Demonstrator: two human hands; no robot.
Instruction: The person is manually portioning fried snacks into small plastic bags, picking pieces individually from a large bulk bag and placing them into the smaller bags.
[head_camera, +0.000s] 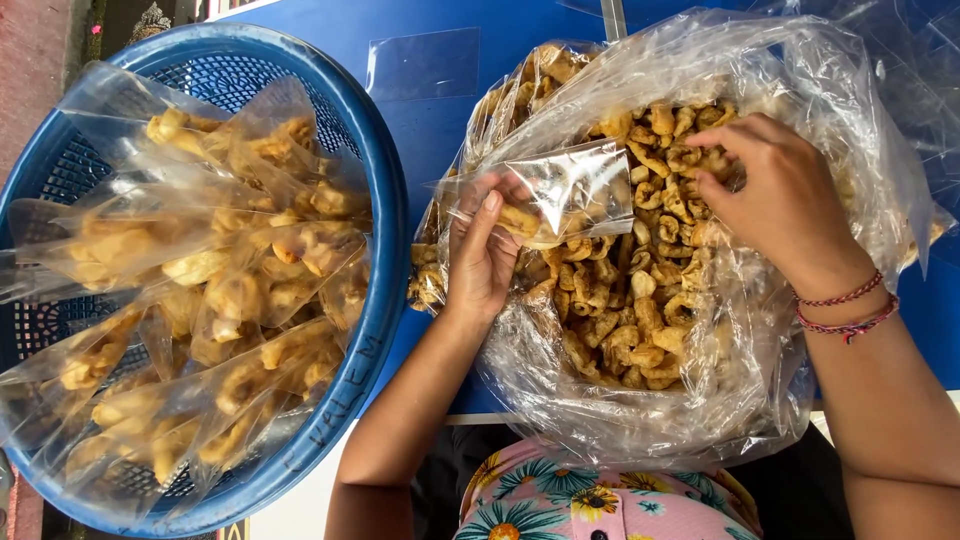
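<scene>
My left hand (482, 258) holds a small clear plastic bag (560, 195) with a few golden fried snack pieces in it, just over the left side of a big clear plastic sack (780, 70). The sack is full of loose fried snack pieces (630, 300). My right hand (775, 195) reaches into the sack from the right, fingers curled over the pieces near its top. Whether those fingers hold any pieces is hidden.
A round blue plastic basket (385, 200) at the left holds several small filled snack bags (220, 290). Everything rests on a blue table (430, 110); a flat empty clear bag (420, 62) lies on it behind the sack.
</scene>
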